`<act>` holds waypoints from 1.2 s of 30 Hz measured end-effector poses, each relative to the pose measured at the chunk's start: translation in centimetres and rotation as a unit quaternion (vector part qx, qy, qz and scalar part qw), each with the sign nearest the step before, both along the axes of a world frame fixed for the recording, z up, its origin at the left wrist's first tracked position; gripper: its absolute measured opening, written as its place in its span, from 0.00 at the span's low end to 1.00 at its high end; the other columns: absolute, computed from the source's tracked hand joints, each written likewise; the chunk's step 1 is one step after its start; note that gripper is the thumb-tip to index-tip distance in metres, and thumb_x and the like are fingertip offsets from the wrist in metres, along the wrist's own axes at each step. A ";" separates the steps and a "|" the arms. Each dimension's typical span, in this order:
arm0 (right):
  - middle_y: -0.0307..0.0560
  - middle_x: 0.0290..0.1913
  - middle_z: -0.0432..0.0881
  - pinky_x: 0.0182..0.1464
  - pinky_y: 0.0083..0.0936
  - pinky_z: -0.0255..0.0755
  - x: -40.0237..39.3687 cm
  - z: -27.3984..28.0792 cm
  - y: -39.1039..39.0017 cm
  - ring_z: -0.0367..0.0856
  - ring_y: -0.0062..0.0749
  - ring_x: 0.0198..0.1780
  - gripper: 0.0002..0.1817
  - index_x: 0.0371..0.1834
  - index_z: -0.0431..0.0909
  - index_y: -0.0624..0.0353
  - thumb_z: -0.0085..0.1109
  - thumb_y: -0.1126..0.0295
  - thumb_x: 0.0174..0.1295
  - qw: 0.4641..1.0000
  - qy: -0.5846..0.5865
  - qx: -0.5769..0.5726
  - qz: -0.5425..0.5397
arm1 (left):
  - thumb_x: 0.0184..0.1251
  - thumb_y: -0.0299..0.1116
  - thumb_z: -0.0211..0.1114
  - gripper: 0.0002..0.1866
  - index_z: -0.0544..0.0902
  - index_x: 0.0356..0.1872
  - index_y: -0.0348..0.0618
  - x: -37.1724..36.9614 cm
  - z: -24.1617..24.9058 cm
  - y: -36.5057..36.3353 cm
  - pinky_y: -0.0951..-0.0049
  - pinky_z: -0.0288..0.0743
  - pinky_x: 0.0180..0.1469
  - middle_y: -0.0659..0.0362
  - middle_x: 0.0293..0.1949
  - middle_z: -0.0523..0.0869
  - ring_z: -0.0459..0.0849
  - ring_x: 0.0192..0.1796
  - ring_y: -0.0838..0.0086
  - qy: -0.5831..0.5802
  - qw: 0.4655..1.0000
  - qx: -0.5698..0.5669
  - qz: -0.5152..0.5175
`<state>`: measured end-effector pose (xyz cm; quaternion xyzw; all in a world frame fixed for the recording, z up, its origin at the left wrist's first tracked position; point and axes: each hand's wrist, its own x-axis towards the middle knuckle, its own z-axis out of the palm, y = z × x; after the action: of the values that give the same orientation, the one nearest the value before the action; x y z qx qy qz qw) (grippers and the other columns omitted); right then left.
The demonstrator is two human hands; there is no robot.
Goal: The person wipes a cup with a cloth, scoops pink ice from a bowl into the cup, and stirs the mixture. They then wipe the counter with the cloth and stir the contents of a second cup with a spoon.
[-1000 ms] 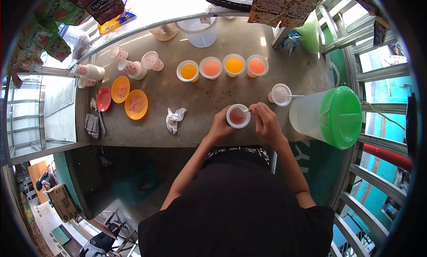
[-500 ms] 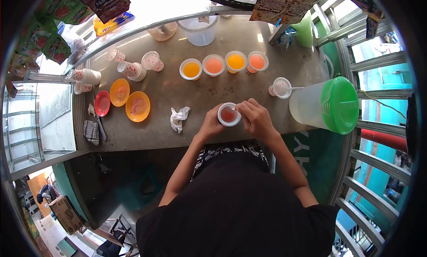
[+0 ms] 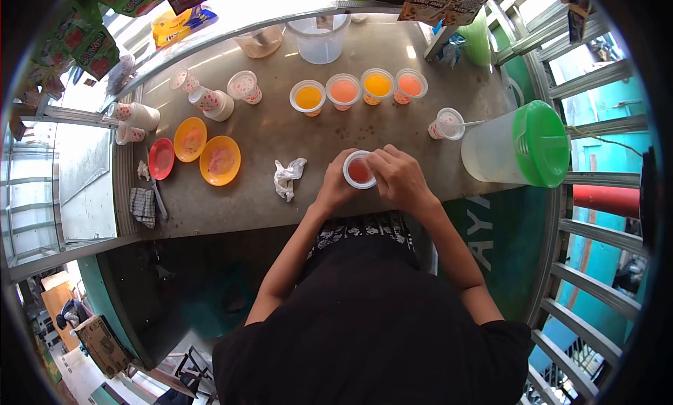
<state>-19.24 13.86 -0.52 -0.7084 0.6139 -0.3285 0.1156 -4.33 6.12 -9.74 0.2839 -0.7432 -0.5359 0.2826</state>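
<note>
The left hand point(image 3: 335, 187) wraps around a small cup of red drink point(image 3: 359, 170) near the front edge of the desk point(image 3: 280, 135), while the right hand point(image 3: 398, 179) touches the cup's rim with its fingers point(image 3: 374, 165). Just to the left of the cup lies a crumpled white tissue point(image 3: 287, 176). Farther back stand four filled cups point(image 3: 359, 89) in a row, orange and pinkish. To the right sits a green-lidded jug point(image 3: 519, 147), with a spotted cup holding a spoon point(image 3: 446, 124) beside it. Orange and red saucers point(image 3: 196, 151) lie on the left.
</note>
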 end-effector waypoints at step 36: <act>0.52 0.33 0.80 0.39 0.35 0.74 1.3 -1.4 -1.9 0.79 0.45 0.36 0.07 0.44 0.78 0.61 0.57 0.74 0.63 0.985 -0.156 0.041 -0.068 | 0.45 0.30 0.79 0.34 0.72 0.55 0.40 2.5 -0.1 -2.8 0.69 0.77 0.54 0.53 0.49 0.83 0.84 0.51 0.67 -0.011 0.996 0.063 -0.067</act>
<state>-17.90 11.97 -1.96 -0.5996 0.6482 -0.4166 0.2162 -1.81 3.28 -9.83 0.2567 -0.7285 -0.5961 0.2191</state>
